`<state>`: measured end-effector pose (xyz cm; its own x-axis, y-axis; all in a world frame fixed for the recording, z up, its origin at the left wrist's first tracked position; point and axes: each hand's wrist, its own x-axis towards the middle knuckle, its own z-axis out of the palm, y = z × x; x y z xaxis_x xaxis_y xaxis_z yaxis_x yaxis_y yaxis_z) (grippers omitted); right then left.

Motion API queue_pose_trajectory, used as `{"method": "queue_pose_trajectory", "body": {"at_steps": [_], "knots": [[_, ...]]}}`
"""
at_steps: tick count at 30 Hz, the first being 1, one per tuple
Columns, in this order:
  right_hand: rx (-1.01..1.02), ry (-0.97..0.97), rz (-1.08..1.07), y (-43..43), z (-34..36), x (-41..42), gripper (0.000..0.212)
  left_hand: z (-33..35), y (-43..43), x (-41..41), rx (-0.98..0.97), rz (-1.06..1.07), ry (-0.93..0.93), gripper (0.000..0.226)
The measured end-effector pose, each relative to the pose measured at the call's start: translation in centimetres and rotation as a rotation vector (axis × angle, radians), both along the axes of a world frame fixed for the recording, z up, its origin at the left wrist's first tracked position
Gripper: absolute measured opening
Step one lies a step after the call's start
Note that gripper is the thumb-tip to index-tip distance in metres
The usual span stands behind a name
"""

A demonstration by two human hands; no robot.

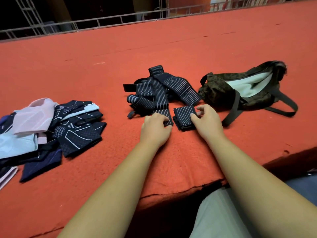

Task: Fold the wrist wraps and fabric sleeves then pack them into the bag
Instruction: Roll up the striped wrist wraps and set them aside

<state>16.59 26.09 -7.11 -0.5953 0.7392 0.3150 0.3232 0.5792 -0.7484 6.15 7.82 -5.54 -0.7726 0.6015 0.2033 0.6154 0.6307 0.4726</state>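
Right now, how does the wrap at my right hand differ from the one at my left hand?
The folded wrap is a compact bundle beside the pile; the long wrap runs as a strip into it. Your right hand pinches the folded wrap's edge; your left hand grips the long wrap's near end. Both are dark with pale stripes.

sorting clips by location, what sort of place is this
Likely a raised stage or event platform. A red carpet covers the whole wide surface, a metal truss railing runs along its far edge, and it is dark beyond.
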Motion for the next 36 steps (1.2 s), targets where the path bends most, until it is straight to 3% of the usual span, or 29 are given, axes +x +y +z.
{"method": "queue_pose_trajectory", "body": {"at_steps": [7, 11, 14, 16, 18, 20, 21, 24, 26, 28, 33, 36], "knots": [[0.018, 0.05, 0.002, -0.8, 0.4, 0.7, 0.038, 1.1, -0.2, -1.0, 0.16, 0.051, 0.032, 0.014], [0.178, 0.097, -0.014, -2.1, 1.6, 1.4, 0.041, 4.3, -1.3, -0.2, 0.394, 0.089, 0.01, 0.014], [0.311, 0.131, 0.132, -4.0, 2.9, 1.3, 0.044, 6.8, -2.7, -0.1, 0.488, 0.087, -0.027, 0.014], [0.187, 0.106, 0.221, -6.2, 4.1, 0.5, 0.041, 7.8, -3.9, 0.0, 0.487, 0.053, -0.061, 0.015], [-0.136, 0.023, 0.201, -8.3, 5.7, -0.7, 0.023, 8.1, -5.3, 0.3, 0.505, 0.002, -0.135, 0.016], [-0.56, -0.009, 0.192, -9.9, 6.5, -1.9, 0.032, 8.0, -6.9, 1.0, 0.502, -0.067, -0.28, 0.017], [-0.636, -0.008, 0.181, -10.4, 6.3, -2.4, 0.039, 7.7, -7.7, 1.1, 0.469, -0.123, -0.353, 0.017], [-0.422, -0.124, 0.132, -11.1, 5.4, -3.0, 0.031, 6.4, -10.3, 1.0, 0.324, -0.317, -0.497, 0.017], [-0.444, -0.158, 0.169, -11.9, 5.3, -2.8, 0.05, 5.9, -11.8, 0.7, 0.245, -0.371, -0.559, 0.017], [-0.442, -0.214, 0.203, -12.9, 5.4, -2.3, 0.047, 5.8, -12.4, 0.4, 0.17, -0.376, -0.589, 0.022], [-0.386, -0.34, 0.294, -13.8, 4.5, -1.3, 0.033, 5.0, -10.8, -2.0, 0.343, -0.186, -0.517, 0.02], [-0.334, -0.457, 0.36, -13.6, 5.1, -0.4, 0.027, 4.1, -9.1, -3.5, 0.214, -0.156, -0.287, 0.02]]}}
